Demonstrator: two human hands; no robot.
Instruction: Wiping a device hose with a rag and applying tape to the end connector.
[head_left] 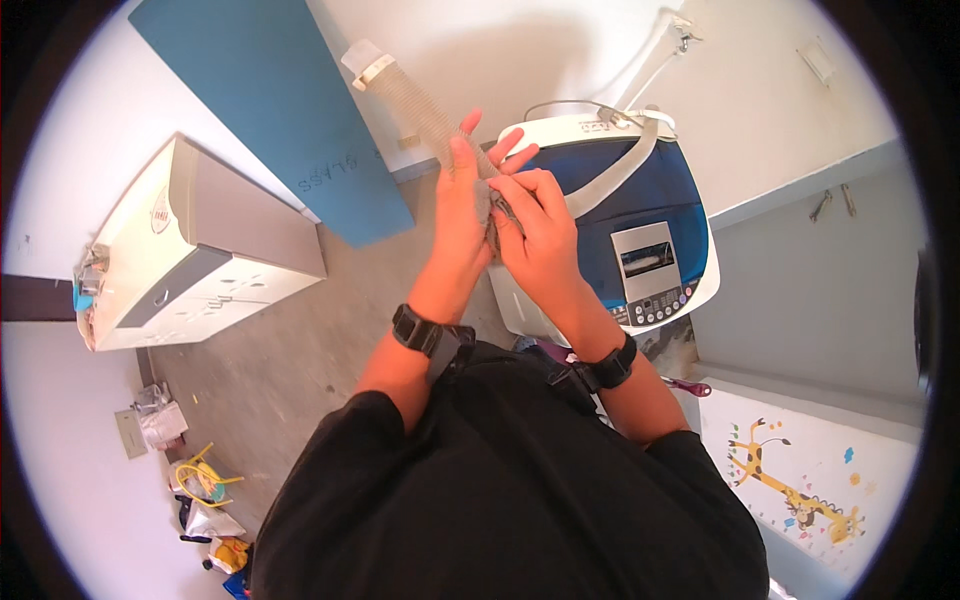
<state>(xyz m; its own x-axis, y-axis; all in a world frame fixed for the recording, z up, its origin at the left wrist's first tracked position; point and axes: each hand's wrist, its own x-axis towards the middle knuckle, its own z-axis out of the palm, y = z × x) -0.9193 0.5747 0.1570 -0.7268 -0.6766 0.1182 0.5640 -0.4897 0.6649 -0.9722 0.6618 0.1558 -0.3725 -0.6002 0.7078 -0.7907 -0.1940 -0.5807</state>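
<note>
A ribbed beige drain hose [420,108] slants up and left from my hands, with a pale cuff and a translucent tip at its far end. My left hand [460,220] cradles the hose between thumb and fingers, the fingertips showing past its far side. With bent fingers, my right hand [543,228] presses a crumpled grey cloth [484,203] against the hose. The cloth is mostly covered by both hands. To the right stands a white washing machine [708,268] with a dark blue lid [665,180] and a button panel [655,305].
At the left is a white cabinet [250,285]. A tall blue panel [270,110] leans by the wall. A second pale hose [620,180] crosses the machine's lid. A tap [685,38] sits above. Bags and a yellow-framed item [205,480] lie lower left. A giraffe-printed white surface [800,470] is lower right.
</note>
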